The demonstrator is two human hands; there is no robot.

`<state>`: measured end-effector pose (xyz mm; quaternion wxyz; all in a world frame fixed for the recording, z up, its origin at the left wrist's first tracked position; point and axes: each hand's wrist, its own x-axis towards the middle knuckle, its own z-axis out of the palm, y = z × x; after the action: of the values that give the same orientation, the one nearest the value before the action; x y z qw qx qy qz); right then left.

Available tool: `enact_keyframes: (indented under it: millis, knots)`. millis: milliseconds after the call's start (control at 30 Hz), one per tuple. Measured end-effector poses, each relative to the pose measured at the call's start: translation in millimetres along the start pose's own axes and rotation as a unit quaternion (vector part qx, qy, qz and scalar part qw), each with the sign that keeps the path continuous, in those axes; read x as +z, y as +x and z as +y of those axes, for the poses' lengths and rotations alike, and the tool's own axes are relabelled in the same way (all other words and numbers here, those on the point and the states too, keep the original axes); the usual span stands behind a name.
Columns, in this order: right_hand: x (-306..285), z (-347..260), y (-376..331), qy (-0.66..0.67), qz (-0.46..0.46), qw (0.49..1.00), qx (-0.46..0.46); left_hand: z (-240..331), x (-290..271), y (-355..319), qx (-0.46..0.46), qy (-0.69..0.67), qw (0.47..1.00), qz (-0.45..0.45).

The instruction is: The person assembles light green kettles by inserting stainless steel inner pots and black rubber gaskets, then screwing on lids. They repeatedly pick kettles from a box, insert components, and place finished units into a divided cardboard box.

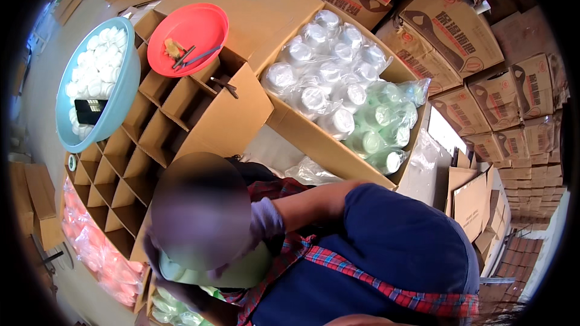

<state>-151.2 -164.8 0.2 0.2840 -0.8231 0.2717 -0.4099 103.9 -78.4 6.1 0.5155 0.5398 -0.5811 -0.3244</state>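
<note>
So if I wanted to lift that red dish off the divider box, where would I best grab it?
Probably by the rim of the red dish, on its upper right side, coming from above. That edge is bare and raised. The lower left holds a brownish scrap and thin dark tools, so keep it level.

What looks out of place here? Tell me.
A black rectangular object lies among the white caps in the blue basin, unlike everything around it. The red plate rests across the divided carton's cells, holding loose tools. Nothing looks spilled.
</note>
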Motion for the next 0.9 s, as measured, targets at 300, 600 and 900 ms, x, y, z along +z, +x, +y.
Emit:
enact_keyframes:
  millis: [300, 600, 900]
  knots:
    - [-9, 11, 18, 0.215, -0.120, 0.969, -0.022, 58, 1, 39, 0.104, 0.058, 0.978, -0.171]
    - [18, 54, 104, 0.503, -0.149, 0.791, 0.314, -24, -40, 118, 0.061, -0.063, 0.942, -0.325]
    - [22, 37, 101, 0.373, -0.107, 0.877, 0.282, -37, 6, 86, -0.087, -0.448, 0.847, -0.275]
